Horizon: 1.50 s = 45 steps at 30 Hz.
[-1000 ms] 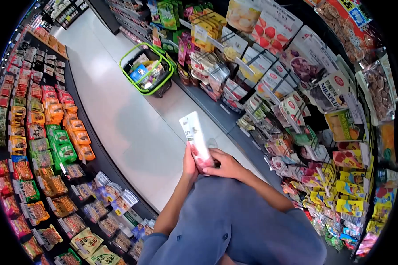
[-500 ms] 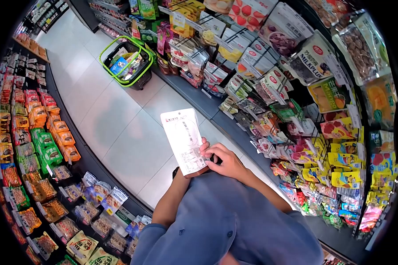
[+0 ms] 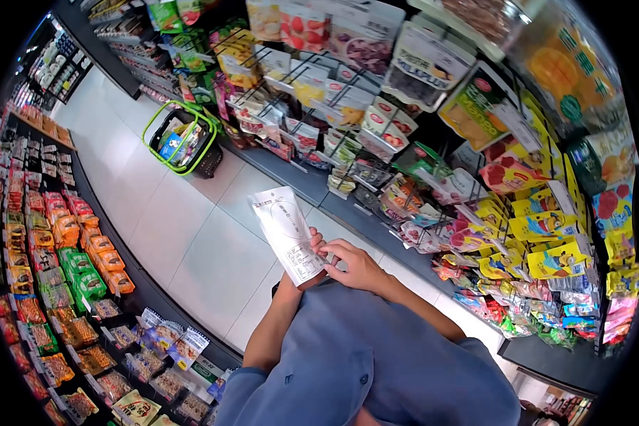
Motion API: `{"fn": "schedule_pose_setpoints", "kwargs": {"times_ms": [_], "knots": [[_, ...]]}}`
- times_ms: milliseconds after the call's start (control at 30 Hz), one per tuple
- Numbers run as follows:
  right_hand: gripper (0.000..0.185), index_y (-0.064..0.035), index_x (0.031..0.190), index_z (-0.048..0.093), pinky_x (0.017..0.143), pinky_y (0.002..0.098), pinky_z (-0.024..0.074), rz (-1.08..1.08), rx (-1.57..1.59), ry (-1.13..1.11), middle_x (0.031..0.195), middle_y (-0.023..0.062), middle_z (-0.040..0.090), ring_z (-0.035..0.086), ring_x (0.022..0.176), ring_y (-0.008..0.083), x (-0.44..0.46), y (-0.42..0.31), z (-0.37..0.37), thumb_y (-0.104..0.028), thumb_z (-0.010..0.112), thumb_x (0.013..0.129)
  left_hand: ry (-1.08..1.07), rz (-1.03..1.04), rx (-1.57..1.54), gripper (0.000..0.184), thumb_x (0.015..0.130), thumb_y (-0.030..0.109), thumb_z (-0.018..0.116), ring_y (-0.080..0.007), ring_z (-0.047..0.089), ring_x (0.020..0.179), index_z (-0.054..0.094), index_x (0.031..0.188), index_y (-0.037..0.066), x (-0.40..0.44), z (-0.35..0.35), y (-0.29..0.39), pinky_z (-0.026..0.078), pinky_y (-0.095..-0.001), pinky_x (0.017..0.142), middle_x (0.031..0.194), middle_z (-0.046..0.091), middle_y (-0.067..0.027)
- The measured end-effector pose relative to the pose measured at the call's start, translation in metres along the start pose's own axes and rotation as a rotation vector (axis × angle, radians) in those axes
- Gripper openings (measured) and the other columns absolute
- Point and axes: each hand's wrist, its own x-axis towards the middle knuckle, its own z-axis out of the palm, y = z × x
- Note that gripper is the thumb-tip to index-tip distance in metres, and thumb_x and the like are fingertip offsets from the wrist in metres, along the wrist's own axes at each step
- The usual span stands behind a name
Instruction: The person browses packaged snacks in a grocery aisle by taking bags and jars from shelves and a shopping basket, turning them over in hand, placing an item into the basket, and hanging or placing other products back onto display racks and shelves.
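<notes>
A white flat packet (image 3: 288,231) with dark printing and an oval outline is held in front of my body, its printed side facing up. My left hand (image 3: 312,250) grips it from behind and below, with fingertips showing at its right edge. Close to that edge is my right hand (image 3: 353,265), its fingers bent and its thumb and index finger near the left fingertips. Whether something small lies between the right fingers is too small to tell.
A black basket with a green rim (image 3: 209,142), holding several packages, stands on the tiled floor ahead. Hanging snack packets (image 3: 547,224) fill the rack on the right. A curved shelf of packets (image 3: 82,277) runs along the left.
The packet has turned from edge-on to show its printed back, and my left hand has shifted behind it. My right hand has come off its lower part. The view has swung to the right.
</notes>
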Motion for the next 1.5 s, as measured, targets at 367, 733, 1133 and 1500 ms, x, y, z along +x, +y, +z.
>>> {"fn": "schedule_pose_setpoints", "kwargs": {"times_ms": [367, 733, 1133, 1500], "knots": [[0.046, 0.0005, 0.122, 0.058, 0.083, 0.0311, 0.0515, 0.326, 0.469, 0.263, 0.106, 0.0154, 0.068, 0.066, 0.096, 0.0216, -0.136, 0.136, -0.077, -0.033, 0.065, 0.091, 0.537, 0.3, 0.656, 0.048, 0.102, 0.046, 0.038, -0.0172, 0.059, 0.104, 0.052, 0.124, 0.006, 0.048, 0.011, -0.171, 0.047, -0.0355, 0.092, 0.115, 0.062, -0.0056], [0.04, -0.0005, 0.116, 0.061, 0.076, 0.027, 0.0517, 0.592, 0.567, 0.114, 0.099, 0.0063, 0.068, 0.063, 0.085, 0.0115, -0.243, 0.162, -0.175, -0.016, 0.075, 0.081, 0.341, 0.069, 0.978, 0.035, 0.095, 0.016, 0.059, -0.0187, 0.057, 0.112, 0.05, 0.125, 0.002, 0.053, 0.015, -0.295, 0.043, -0.0345, 0.099, 0.122, 0.06, -0.0102], [0.034, 0.0019, 0.112, 0.062, 0.077, 0.0278, 0.0519, 0.435, 0.679, 0.365, 0.1, 0.0079, 0.069, 0.064, 0.087, 0.013, -0.257, 0.182, -0.18, -0.017, 0.072, 0.085, 0.402, -0.06, 0.975, 0.038, 0.085, 0.001, 0.067, -0.0164, 0.064, 0.099, 0.054, 0.121, 0.001, 0.073, 0.004, -0.315, 0.049, -0.03, 0.09, 0.113, 0.066, -0.0103], [0.038, 0.0004, 0.115, 0.061, 0.082, 0.0325, 0.0506, 0.324, 0.479, 0.554, 0.101, 0.0112, 0.07, 0.065, 0.09, 0.0173, -0.233, 0.222, -0.169, -0.021, 0.07, 0.086, 0.347, 0.049, 1.265, 0.023, 0.088, 0.013, 0.067, -0.014, 0.063, 0.089, 0.06, 0.108, 0.004, 0.147, 0.03, -0.291, 0.047, -0.0293, 0.08, 0.099, 0.068, -0.005]]}}
